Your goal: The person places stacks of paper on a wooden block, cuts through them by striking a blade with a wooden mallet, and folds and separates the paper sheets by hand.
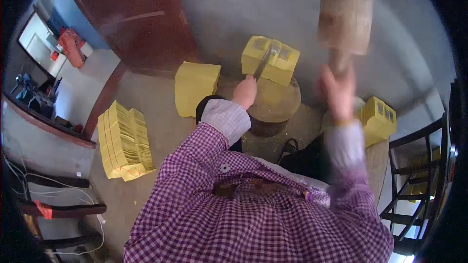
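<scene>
My left hand (245,91) is closed around the handle of a metal punch (264,62), whose head rests on top of a thick stack of yellow paper (278,74). Grey patches show on the stack's top face. That stack sits on a round wooden block (275,102). My right hand (340,90), blurred by motion, grips the handle of a large wooden mallet (345,14). The mallet is raised upright, to the right of the block and apart from the punch.
Yellow paper stacks stand left of the block (197,87), on the floor farther left, tied with string (124,141), and at the right (378,122). A dark chair (419,175) is at the right edge. White cables (73,195) hang by dark wooden bars at the left.
</scene>
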Motion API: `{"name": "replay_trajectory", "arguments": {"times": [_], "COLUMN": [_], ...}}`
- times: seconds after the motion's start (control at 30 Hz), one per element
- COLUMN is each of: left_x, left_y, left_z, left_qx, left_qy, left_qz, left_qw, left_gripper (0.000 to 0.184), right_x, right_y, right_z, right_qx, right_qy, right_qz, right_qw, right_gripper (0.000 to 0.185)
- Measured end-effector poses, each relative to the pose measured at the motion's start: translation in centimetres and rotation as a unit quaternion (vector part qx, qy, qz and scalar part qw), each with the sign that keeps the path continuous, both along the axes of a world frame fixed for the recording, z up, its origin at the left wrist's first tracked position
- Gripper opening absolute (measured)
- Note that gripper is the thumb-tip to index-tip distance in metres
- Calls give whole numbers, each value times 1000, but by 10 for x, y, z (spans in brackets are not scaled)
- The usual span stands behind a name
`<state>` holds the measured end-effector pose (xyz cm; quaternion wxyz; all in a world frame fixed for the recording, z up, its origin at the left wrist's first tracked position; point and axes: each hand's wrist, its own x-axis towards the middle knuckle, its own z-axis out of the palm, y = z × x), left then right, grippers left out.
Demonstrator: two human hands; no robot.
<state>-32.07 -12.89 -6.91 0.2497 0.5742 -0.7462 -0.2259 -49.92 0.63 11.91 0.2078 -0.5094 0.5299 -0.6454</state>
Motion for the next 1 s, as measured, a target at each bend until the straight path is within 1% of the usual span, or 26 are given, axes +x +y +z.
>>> {"name": "replay_trajectory", "arguments": {"times": [0.03,0.07,0.1,0.13,0.17,0.2,0.23,0.27,0.33,0.37,0.43,0.47,0.5,0.57,0.6,0.63,0.67,0.7,0.73,0.77,0.8,0.83,0.87,0.9,0.93,1.0], "left_x": [-3,-4,-3,-3,-3,-4,-6,-2,-4,-5,-10,-12,-11,-10,-11,-12,-11,-9,-3,3,6,12,4,2,-3,-12], "left_y": [3,5,3,3,6,10,11,-11,5,0,6,7,7,7,3,7,9,7,5,8,7,-20,-11,3,5,6], "left_z": [9,13,16,17,13,0,-12,-10,-9,0,3,6,7,1,3,1,0,2,5,5,11,25,15,-3,-3,-11], "left_qx": [19,41,37,40,48,54,41,6,19,13,18,40,63,68,61,65,57,44,44,82,111,80,49,26,18,35], "left_qy": [1,0,3,-11,-25,-26,-13,2,9,14,-7,8,21,5,-7,-7,-9,-9,-9,-19,-21,-23,-7,2,1,16], "left_qz": [12,24,27,26,23,18,-5,-15,-4,10,29,31,35,42,47,46,44,45,44,-9,-51,-42,-25,-7,8,28], "left_qw": [1000,999,999,999,998,998,999,1000,1000,1000,999,999,997,997,997,997,997,998,998,996,992,996,998,1000,1000,999], "left_gripper": [30,32,32,31,30,30,30,29,29,29,29,29,31,28,27,27,27,27,27,28,31,31,31,31,32,31], "right_x": [0,-4,-12,-34,-52,-50,-50,-47,-62,-53,-46,-19,-13,4,-3,-13,-22,-30,-38,-48,-60,-62,-74,-63,-51,-50], "right_y": [-43,-63,-83,-78,-61,-49,-40,-61,-79,-81,-89,-74,-77,-86,-113,-117,-120,-98,-78,-53,-49,-84,-85,-81,-76,-81], "right_z": [-38,-84,-127,-176,-208,-205,-188,-160,-113,-70,-23,32,50,51,2,-61,-124,-143,-162,-170,-163,-136,-122,-77,-31,23], "right_qx": [-74,-135,-195,-44,113,120,209,270,226,204,44,43,-8,-118,-172,-194,-222,-84,51,323,324,263,239,213,180,24], "right_qy": [-39,62,161,270,371,371,275,175,212,254,238,176,90,32,24,147,258,315,386,242,245,285,327,241,154,126], "right_qz": [-26,-93,-158,-153,-144,-147,-97,-41,-33,-80,-105,-114,-68,-74,-102,-145,-198,-171,-137,-17,-18,-19,-21,-24,-26,-20], "right_qw": [996,985,954,950,910,909,933,946,950,942,965,977,994,990,979,959,919,930,911,915,914,921,914,946,971,991], "right_gripper": [38,41,44,46,47,47,42,38,34,31,28,28,29,30,32,35,38,39,40,39,39,35,31,28,26,24]}}
